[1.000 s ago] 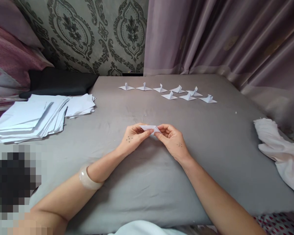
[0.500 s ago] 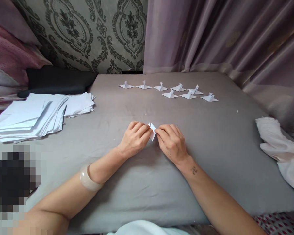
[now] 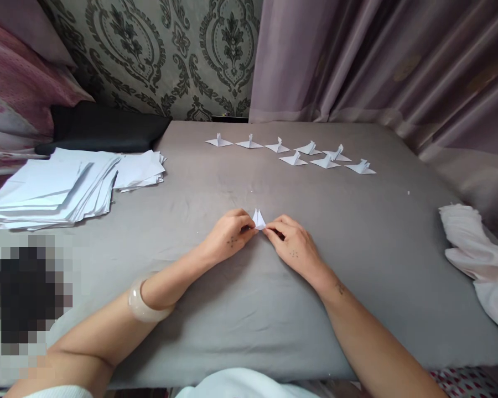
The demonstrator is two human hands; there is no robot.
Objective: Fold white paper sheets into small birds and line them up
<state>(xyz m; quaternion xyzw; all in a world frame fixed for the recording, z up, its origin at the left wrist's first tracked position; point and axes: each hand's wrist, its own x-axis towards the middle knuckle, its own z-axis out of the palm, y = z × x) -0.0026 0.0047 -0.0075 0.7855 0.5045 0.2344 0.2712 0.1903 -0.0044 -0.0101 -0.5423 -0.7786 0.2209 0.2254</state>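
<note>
My left hand (image 3: 228, 239) and my right hand (image 3: 292, 249) meet at the middle of the grey sheet (image 3: 357, 265), low on its surface. Both pinch one small folded white paper piece (image 3: 258, 219) between their fingertips; only its pointed top shows between the fingers. A pale bangle (image 3: 143, 303) sits on my left wrist. Far across the sheet lie several finished white folded paper figures (image 3: 292, 155) in two short rows.
A spread stack of white paper sheets (image 3: 66, 185) lies at the left. Behind it lies a black cushion (image 3: 103, 128), with patterned pillows at the far left. White cloth (image 3: 479, 260) is bunched at the right edge. Curtains and patterned wallpaper close the back.
The paper went from a flat strip held above the sheet to a small upright point pressed low between both hands. My hands turned over and came down onto the sheet.
</note>
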